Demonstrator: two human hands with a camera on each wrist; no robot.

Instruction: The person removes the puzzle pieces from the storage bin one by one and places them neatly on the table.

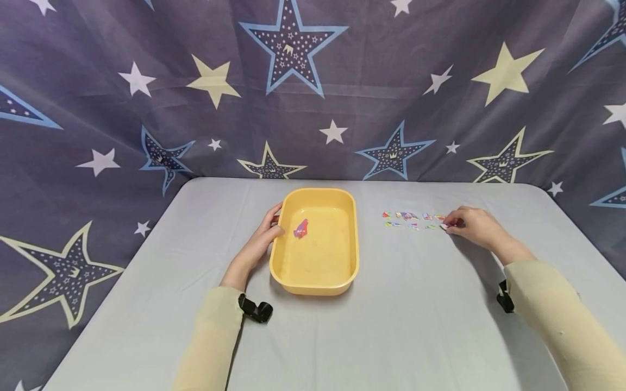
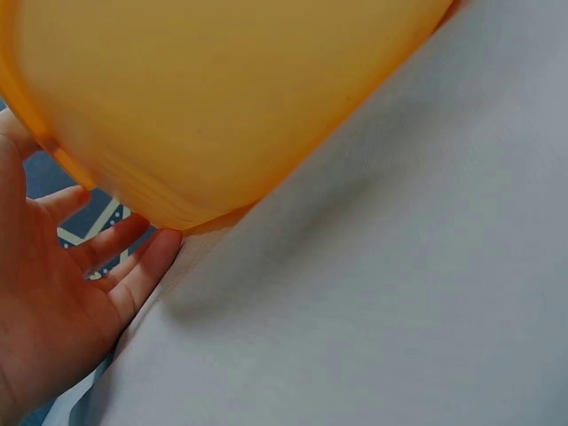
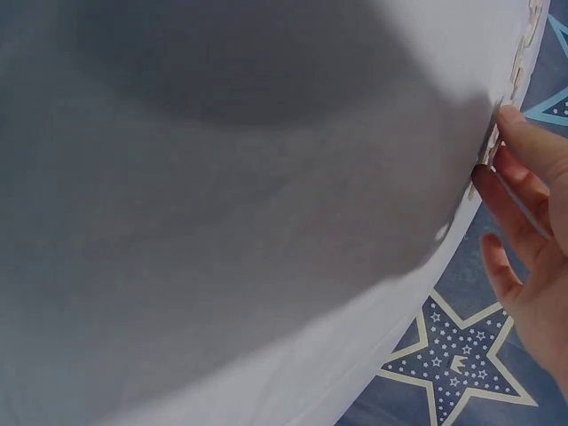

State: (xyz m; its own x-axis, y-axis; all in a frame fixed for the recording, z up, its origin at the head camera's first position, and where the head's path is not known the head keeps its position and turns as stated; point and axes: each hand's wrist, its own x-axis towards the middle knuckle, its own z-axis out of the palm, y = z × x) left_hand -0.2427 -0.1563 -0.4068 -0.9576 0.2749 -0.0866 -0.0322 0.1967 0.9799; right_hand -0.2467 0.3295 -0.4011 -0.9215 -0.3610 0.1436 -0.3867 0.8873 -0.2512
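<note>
A yellow plastic tray (image 1: 320, 290) stands on the table, left of the middle. My left hand (image 1: 256, 241) holds its left side, thumb at the rim and fingers against the outer wall; the left wrist view shows these fingers (image 2: 161, 253) from below. Inside the tray lies a flat red and purple piece (image 1: 301, 229). To the right, small flat colourful pieces (image 1: 408, 216) lie in two short rows. At their right end my right hand (image 1: 474, 225) pinches a small flat piece (image 1: 443, 226) at the tabletop. The fingers partly cover this piece, and its print cannot be made out.
A light grey cloth covers the table (image 1: 411, 326). Behind it and at the sides hangs a dark curtain (image 1: 303, 130) with a star print. Each sleeve has a black strap (image 1: 256, 308) at its cuff.
</note>
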